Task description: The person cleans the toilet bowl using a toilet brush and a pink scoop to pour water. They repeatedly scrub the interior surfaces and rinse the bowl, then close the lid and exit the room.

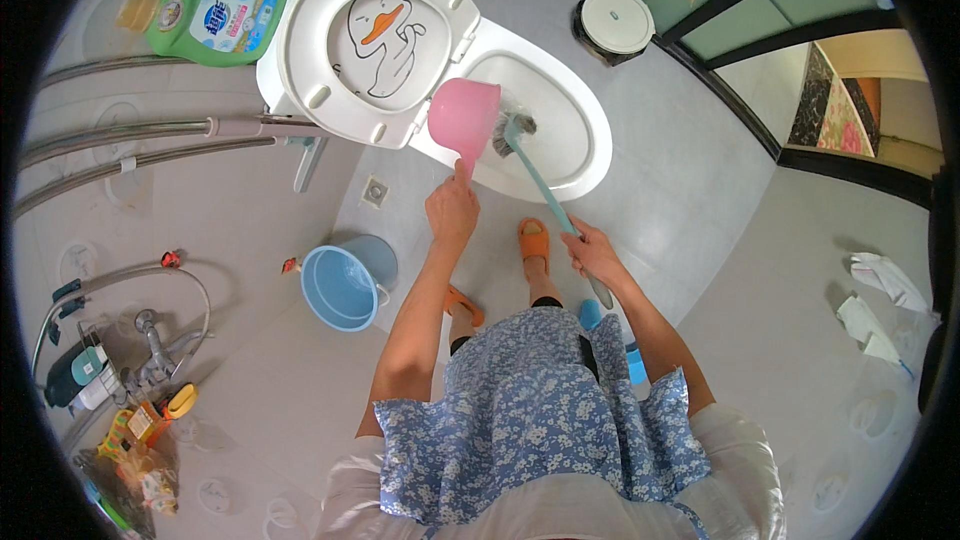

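My left hand [453,208] grips the handle of a pink plastic water dipper [463,116], which is held over the near left rim of the toilet bowl [581,116]. What the dipper holds cannot be seen. In my right hand [595,249] is the grey lower handle of a toilet brush [541,184] with a light teal shaft. Its dark bristles are down inside the white bowl, near the middle. The toilet seat and lid [300,67] stand raised, and the lid bears a duck drawing.
A blue bucket [339,289] stands on the floor to the left, near a floor drain [375,191]. A white-lidded bin [616,21] is beyond the bowl. A green detergent jug [217,11] sits at upper left. Metal rails [112,142] and a shower faucet [154,352] line the left wall.
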Demonstrator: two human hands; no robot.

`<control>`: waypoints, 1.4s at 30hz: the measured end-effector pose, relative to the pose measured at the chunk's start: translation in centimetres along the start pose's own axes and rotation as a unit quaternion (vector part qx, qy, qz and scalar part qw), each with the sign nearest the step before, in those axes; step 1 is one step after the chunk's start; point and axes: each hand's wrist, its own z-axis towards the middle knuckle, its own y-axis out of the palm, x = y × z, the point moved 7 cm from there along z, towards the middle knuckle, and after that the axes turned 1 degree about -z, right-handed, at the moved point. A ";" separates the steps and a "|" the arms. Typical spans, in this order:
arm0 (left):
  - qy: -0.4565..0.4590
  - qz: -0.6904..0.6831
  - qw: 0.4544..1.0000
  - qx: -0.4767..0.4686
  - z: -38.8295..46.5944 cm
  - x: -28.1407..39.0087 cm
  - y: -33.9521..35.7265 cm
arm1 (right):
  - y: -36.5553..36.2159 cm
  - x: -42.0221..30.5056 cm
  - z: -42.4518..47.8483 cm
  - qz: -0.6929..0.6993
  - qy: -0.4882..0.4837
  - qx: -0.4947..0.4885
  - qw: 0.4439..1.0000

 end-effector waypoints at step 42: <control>-0.550 -0.740 0.308 0.235 -34.0 -42.8 12.2 | 5.3 2.3 3.2 -0.537 -0.032 0.190 0.821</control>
